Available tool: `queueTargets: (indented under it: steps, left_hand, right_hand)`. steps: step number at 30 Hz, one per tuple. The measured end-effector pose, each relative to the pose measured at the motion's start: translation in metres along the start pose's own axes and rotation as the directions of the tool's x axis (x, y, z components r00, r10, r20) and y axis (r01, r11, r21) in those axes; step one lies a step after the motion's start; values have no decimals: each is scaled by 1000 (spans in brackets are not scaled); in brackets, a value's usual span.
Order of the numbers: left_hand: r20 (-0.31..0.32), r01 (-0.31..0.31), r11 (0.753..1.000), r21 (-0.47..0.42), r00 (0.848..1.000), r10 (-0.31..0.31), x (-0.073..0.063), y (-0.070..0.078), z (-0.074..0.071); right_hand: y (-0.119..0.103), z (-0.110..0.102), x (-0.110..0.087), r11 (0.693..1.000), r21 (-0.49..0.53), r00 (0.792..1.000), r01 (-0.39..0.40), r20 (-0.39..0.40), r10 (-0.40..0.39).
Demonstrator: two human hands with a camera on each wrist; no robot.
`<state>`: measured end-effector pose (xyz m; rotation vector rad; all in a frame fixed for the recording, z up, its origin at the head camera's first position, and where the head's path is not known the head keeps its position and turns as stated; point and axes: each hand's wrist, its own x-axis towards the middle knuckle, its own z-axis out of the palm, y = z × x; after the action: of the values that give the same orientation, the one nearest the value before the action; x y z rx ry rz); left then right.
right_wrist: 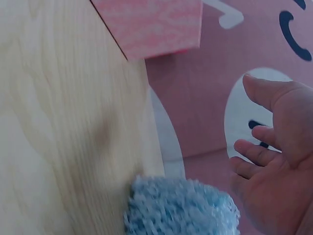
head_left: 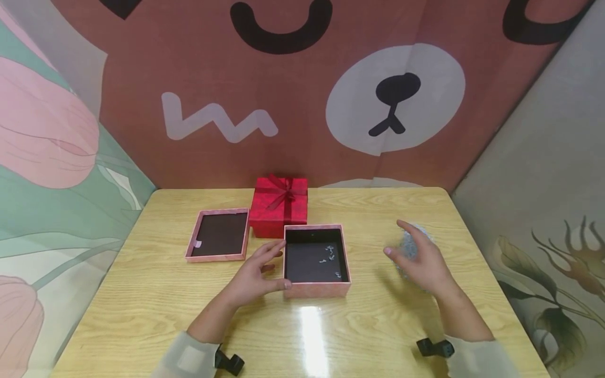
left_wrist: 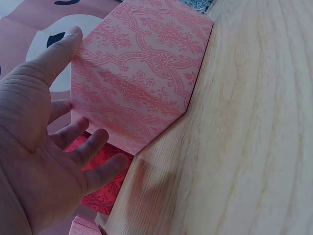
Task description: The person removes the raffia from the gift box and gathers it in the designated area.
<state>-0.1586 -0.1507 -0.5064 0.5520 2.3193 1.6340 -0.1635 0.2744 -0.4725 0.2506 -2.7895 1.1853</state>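
Observation:
In the head view, an open pink patterned box [head_left: 317,290] with a dark inside stands mid-table, a few pale blue shreds [head_left: 331,253] on its floor. My left hand [head_left: 252,278] is at its left side, thumb by the near corner. The left wrist view shows these fingers [left_wrist: 93,147] spread and loosely bent beside the box wall [left_wrist: 142,63], not wrapped around it. Over to the right, my right hand [head_left: 423,265] hovers with thumb and fingers apart above a clump of light blue shredded filler [right_wrist: 181,208], which it partly hides from the head camera.
A red gift box [head_left: 279,212] with a ribbon bow stands just behind the pink box. To its left lies a shallow pink lid [head_left: 191,252], dark inside upward. Printed cloth [head_left: 212,58] hangs behind the wooden table [head_left: 142,315] and at both sides.

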Motion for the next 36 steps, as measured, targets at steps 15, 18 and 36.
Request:
queueTargets:
  steps: [15,18,36]
  left_hand:
    - [-2,-14,1000,-12,1000,14,-1,-2,0]
    - [1,-24,1000,-15,1000,24,-1,-2,1]
    - [-1,-26,1000,-13,1000,26,-2,-1,2]
  right_hand:
    - [-21,47,-2,984,142,984,110,127,-129]
    - [-24,53,-4,970,196,972,141,157,-173]
    - [-36,72,-11,969,134,933,209,271,-238]
